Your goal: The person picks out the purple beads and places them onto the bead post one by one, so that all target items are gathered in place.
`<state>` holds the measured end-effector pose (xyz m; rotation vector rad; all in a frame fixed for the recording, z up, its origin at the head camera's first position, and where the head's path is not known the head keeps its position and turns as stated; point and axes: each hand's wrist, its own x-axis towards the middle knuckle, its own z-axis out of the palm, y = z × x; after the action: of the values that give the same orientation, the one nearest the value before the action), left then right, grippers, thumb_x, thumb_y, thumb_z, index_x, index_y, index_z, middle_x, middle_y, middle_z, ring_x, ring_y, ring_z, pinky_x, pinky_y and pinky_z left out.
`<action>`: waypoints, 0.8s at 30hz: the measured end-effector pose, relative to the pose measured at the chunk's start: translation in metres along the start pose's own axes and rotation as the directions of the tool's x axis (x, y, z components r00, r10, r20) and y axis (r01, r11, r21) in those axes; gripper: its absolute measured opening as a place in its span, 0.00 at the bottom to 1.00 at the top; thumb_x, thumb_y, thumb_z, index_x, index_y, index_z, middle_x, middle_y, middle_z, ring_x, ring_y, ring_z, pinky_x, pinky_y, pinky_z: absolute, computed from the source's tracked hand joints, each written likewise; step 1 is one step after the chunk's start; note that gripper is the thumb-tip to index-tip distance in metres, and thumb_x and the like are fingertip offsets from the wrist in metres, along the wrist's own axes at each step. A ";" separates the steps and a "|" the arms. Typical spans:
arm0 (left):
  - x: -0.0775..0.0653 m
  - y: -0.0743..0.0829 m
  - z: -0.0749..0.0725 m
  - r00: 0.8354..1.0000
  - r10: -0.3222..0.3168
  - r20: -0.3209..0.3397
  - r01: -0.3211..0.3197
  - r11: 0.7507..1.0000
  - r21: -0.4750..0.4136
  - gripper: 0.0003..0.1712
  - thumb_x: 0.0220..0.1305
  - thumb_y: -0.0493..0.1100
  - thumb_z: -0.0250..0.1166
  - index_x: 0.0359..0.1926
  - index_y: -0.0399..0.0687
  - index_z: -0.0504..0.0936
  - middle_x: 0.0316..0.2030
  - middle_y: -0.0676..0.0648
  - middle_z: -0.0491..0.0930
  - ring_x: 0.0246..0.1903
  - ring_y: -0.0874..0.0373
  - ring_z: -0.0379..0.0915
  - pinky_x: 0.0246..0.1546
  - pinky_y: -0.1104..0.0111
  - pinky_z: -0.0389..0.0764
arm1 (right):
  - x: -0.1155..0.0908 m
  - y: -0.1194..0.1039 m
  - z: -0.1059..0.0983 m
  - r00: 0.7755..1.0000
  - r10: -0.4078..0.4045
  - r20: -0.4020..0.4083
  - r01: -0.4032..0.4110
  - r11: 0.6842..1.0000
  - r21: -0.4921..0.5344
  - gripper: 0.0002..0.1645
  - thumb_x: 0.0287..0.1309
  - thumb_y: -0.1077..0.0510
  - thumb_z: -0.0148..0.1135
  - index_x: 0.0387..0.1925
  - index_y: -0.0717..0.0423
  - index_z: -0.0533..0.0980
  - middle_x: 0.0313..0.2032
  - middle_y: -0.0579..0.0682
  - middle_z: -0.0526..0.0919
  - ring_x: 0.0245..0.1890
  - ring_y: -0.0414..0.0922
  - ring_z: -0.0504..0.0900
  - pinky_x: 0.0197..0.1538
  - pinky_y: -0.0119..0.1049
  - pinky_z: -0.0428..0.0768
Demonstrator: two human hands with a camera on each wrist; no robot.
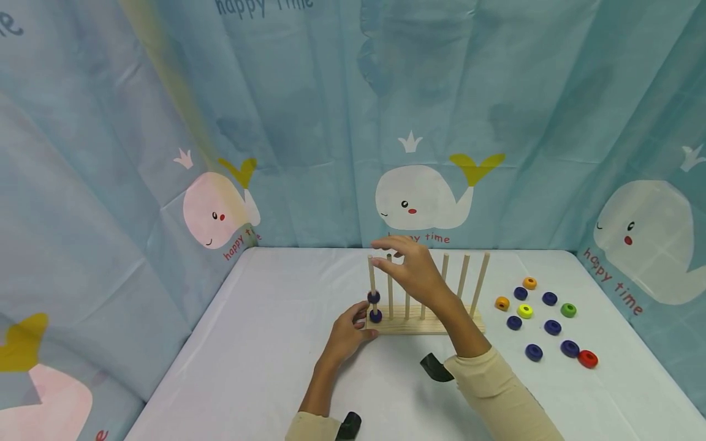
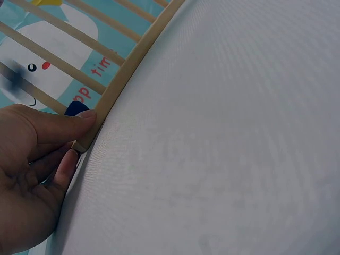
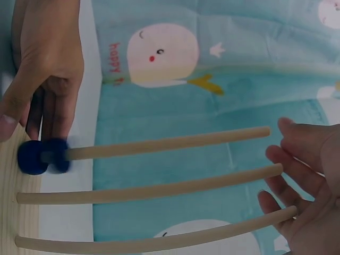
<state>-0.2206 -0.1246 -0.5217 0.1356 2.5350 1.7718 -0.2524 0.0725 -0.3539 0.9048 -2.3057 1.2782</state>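
Gripping the rack (image 1: 427, 327) by the left end of its base: left hand (image 1: 346, 334), thumb and fingers pinched on it. Rack stands on the desk (image 1: 265, 349), just below and right of head-frame center. Right hand (image 1: 413, 267) is up by the leftmost peg's (image 1: 372, 275) tip, fingers apart, released. Two blue beads (image 1: 375, 316) on that peg. Loose beads (image 1: 526, 311) at frame right.

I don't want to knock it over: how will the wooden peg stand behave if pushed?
The peg stand looks like stiff wood, so it should move as one piece. Its long, flat base suggests sliding lengthwise before tipping. The tall, thin pegs probably make it tip more easily if pushed near their tops.
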 end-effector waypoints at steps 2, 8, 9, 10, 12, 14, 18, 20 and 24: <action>0.000 0.000 0.000 1.000 -0.003 -0.002 0.003 1.000 -0.002 0.44 0.59 0.35 0.78 0.75 0.45 0.73 0.65 0.39 0.79 0.66 0.41 0.76 0.68 0.54 0.81 | -0.001 0.000 -0.001 1.000 0.002 -0.008 -0.002 1.000 0.001 0.19 0.67 0.57 0.73 0.58 0.54 0.85 0.57 0.48 0.88 0.59 0.47 0.83 0.57 0.51 0.87; 0.000 0.001 0.001 1.000 -0.009 -0.009 0.009 1.000 0.003 0.43 0.58 0.34 0.78 0.75 0.45 0.73 0.65 0.38 0.80 0.65 0.41 0.78 0.67 0.55 0.82 | -0.003 -0.002 -0.006 0.999 0.032 -0.021 -0.032 0.999 0.002 0.19 0.67 0.56 0.73 0.58 0.53 0.85 0.57 0.48 0.88 0.57 0.48 0.84 0.58 0.48 0.86; 0.000 0.000 0.001 1.000 -0.009 -0.010 0.009 1.000 0.003 0.43 0.58 0.34 0.78 0.75 0.45 0.73 0.65 0.38 0.80 0.65 0.41 0.78 0.67 0.55 0.82 | -0.004 -0.002 -0.007 0.999 0.037 -0.024 -0.037 0.999 0.007 0.19 0.67 0.56 0.73 0.58 0.53 0.85 0.57 0.48 0.88 0.57 0.48 0.84 0.57 0.48 0.85; 0.001 0.000 0.001 1.000 -0.009 -0.010 0.009 1.000 0.003 0.43 0.58 0.34 0.78 0.75 0.45 0.74 0.65 0.38 0.80 0.65 0.41 0.78 0.67 0.55 0.82 | -0.004 -0.003 -0.008 0.999 0.041 -0.029 -0.040 0.999 0.010 0.19 0.67 0.56 0.73 0.58 0.52 0.86 0.57 0.47 0.88 0.56 0.48 0.85 0.57 0.47 0.85; 0.001 0.000 0.001 1.000 -0.004 -0.010 0.004 1.000 0.002 0.43 0.58 0.34 0.78 0.75 0.45 0.73 0.65 0.38 0.80 0.65 0.42 0.77 0.67 0.56 0.82 | -0.006 -0.004 -0.011 0.998 0.039 -0.041 -0.039 0.999 0.016 0.19 0.67 0.56 0.73 0.58 0.51 0.85 0.56 0.46 0.88 0.55 0.46 0.85 0.55 0.46 0.85; 0.002 0.001 0.002 1.000 -0.004 -0.011 0.004 1.000 0.004 0.43 0.58 0.34 0.78 0.75 0.45 0.73 0.64 0.39 0.80 0.65 0.42 0.77 0.67 0.57 0.82 | -0.007 -0.005 -0.013 0.998 0.033 -0.054 -0.031 0.999 0.022 0.19 0.67 0.55 0.73 0.58 0.50 0.86 0.55 0.45 0.88 0.53 0.44 0.84 0.53 0.44 0.84; 0.002 0.000 0.002 1.000 -0.003 -0.013 0.003 1.000 0.011 0.43 0.58 0.33 0.78 0.75 0.44 0.73 0.64 0.39 0.80 0.65 0.43 0.77 0.67 0.58 0.82 | -0.012 -0.005 -0.017 0.997 0.012 -0.079 -0.009 0.999 0.047 0.18 0.67 0.56 0.73 0.58 0.50 0.86 0.54 0.46 0.88 0.51 0.43 0.82 0.51 0.43 0.84; 0.002 0.000 0.002 1.000 -0.005 -0.015 0.006 1.000 0.012 0.43 0.58 0.33 0.78 0.74 0.44 0.74 0.64 0.39 0.80 0.65 0.43 0.77 0.67 0.59 0.83 | -0.014 -0.004 -0.019 0.996 0.010 -0.093 -0.005 0.999 0.053 0.18 0.67 0.57 0.73 0.57 0.50 0.86 0.55 0.46 0.88 0.51 0.42 0.81 0.51 0.41 0.84; 0.000 0.000 0.002 1.000 -0.012 -0.021 0.012 1.000 0.011 0.43 0.58 0.33 0.78 0.74 0.44 0.74 0.64 0.39 0.80 0.65 0.43 0.77 0.67 0.58 0.83 | -0.019 -0.001 -0.023 0.992 0.017 -0.125 -0.011 0.999 0.047 0.17 0.67 0.57 0.73 0.57 0.50 0.86 0.55 0.45 0.88 0.53 0.42 0.82 0.55 0.37 0.83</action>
<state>-0.2208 -0.1225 -0.5223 0.1025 2.5542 1.7648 -0.2374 0.0985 -0.3517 0.8002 -2.1976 1.3598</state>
